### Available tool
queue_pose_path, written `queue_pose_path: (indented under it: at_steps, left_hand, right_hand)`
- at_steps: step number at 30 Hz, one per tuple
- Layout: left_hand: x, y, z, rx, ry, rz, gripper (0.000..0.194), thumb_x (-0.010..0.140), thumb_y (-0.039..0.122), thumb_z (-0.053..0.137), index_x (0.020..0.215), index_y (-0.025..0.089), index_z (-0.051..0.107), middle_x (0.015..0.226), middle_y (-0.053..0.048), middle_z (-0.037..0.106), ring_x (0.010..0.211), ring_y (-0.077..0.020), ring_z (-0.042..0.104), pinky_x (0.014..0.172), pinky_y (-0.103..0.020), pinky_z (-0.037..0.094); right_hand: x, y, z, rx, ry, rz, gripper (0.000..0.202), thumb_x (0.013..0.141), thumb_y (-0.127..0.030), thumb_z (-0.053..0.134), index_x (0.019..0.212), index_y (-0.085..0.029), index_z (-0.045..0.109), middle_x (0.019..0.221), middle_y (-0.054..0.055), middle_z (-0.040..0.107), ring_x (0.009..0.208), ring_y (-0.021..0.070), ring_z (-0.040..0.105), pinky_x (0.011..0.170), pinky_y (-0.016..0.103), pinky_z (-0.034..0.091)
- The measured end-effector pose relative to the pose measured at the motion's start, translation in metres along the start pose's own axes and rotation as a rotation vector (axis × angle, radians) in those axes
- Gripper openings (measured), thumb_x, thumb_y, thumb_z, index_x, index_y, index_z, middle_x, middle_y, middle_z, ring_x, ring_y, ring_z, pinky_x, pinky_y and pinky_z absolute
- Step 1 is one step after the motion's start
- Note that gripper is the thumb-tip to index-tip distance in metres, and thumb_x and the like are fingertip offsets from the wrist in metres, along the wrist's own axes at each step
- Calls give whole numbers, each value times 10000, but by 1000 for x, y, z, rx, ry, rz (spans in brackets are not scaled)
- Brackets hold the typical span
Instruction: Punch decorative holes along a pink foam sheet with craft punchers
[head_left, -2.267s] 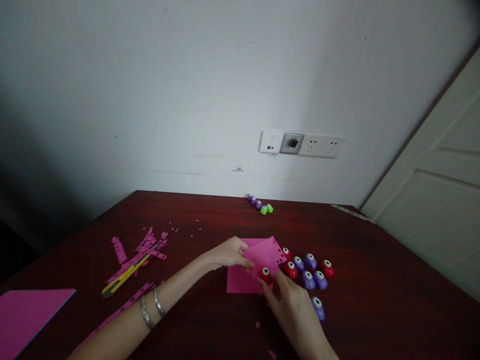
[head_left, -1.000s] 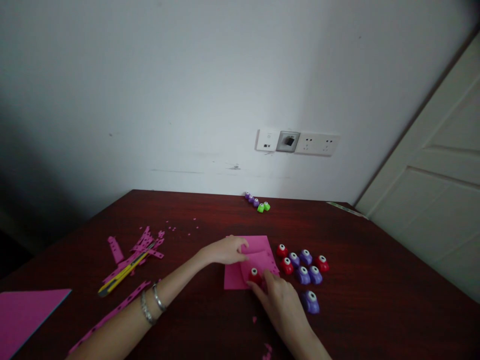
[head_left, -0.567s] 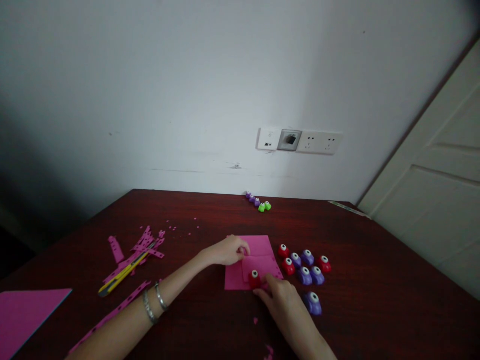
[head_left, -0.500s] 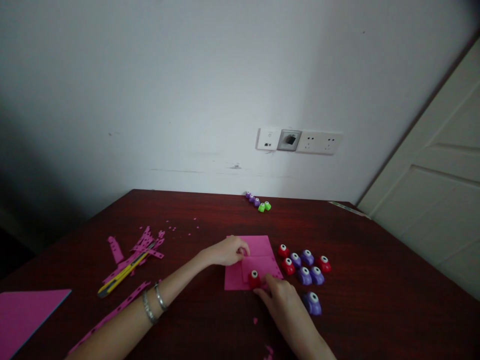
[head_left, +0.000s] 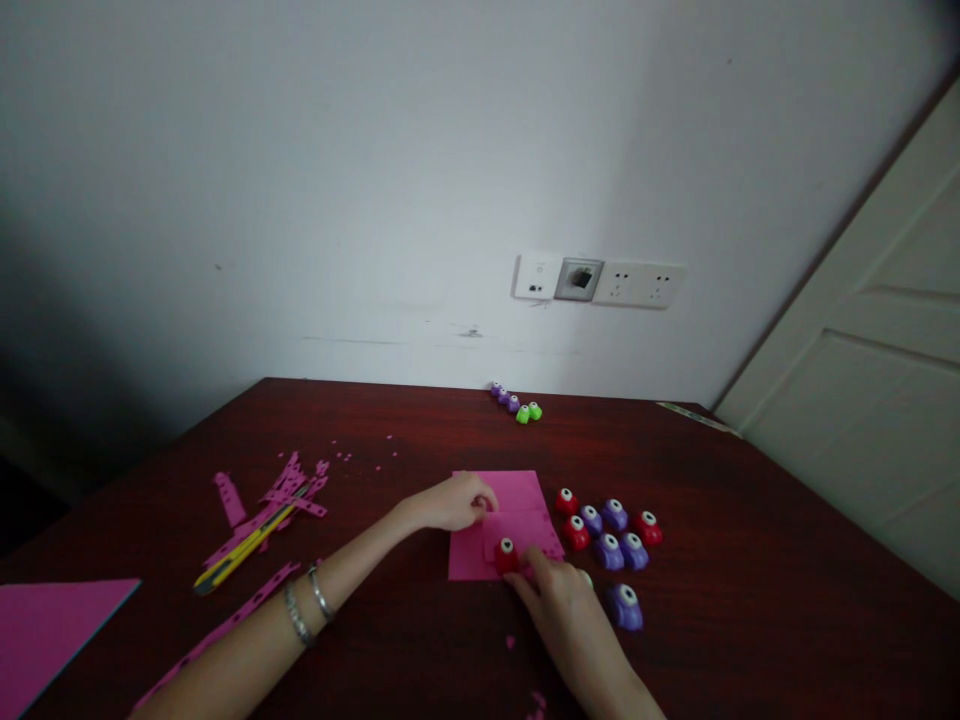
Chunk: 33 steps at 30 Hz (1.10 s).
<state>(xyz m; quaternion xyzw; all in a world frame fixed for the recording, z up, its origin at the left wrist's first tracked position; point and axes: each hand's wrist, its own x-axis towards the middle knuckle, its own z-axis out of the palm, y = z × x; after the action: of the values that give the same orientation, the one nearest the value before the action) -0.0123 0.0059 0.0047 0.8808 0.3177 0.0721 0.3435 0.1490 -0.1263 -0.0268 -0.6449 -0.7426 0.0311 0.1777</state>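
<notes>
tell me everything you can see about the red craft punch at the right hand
The small glossy red craft punch looks plastic, with a rounded body and a round white top bearing a dark mark, too small to read. It stands roughly upright at the near edge of the small pink paper sheet, above the larger pink sheet. The thumb and a finger of the right hand hold its right side; its underside is hidden.

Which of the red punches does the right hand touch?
The red punch over the pink paper; the other visible red ones stand farther right, untouched.
</notes>
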Motion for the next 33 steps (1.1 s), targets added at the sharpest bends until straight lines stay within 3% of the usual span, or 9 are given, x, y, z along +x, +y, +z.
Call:
queue_pose_path:
  at_steps: [5, 11, 17, 20, 24, 33]
  left_hand:
    - [-2, 3, -3, 25, -6, 24, 266, 752, 184, 490, 950, 153, 666, 850, -51, 670, 691, -134, 572, 627, -221, 410]
    - [-8, 12, -13, 92, 15, 15, 291, 761, 264, 527, 1004, 153, 643, 786, -51, 663, 656, -139, 572, 607, -227, 404]
    - [-14, 22, -26, 4, 81, -15, 208, 766, 281, 513, 784, 132, 657, 675, -18, 642, 604, -109, 553, 577, -198, 389]
    - [-15, 26, -27, -22, 60, -38, 242, 773, 322, 514, 706, 125, 639, 591, 2, 605, 547, -95, 523, 536, -195, 365]
    - [-13, 28, -26, -78, -20, -41, 291, 777, 354, 520, 614, 126, 599, 543, 13, 577, 499, -79, 509, 519, -194, 361]
    - [-12, 34, -23, -319, -201, -203, 453, 727, 559, 551, 603, 126, 595, 515, 22, 537, 360, -34, 381, 377, -189, 273]
  right_hand:
    - [1, 1, 2, 55, -2, 15, 90, 834, -227, 541, 751, -200, 565, 619, 17, 672, 578, 196, 660, 490, 235, 383]
    - [4, 8, -2, 311, 9, 80, 150, 778, -308, 595, 684, -194, 572, 548, 0, 643, 509, 171, 628, 478, 227, 420]
    - [16, 9, -34, 754, -272, 285, 315, 805, -446, 470, 621, -193, 506, 397, -49, 527, 271, 90, 442, 244, 165, 293]
    - [33, 15, -50, 750, -512, 289, 296, 796, -412, 486, 600, -190, 478, 368, -58, 512, 259, 74, 418, 231, 147, 275]
    - [56, 23, -59, 691, -681, 176, 378, 800, -419, 497, 527, -159, 503, 393, -35, 537, 265, 40, 398, 248, 129, 262]
    - [70, 22, -48, 656, -818, 163, 514, 746, -553, 546, 436, -146, 496, 345, -43, 470, 249, 24, 324, 261, 150, 193]
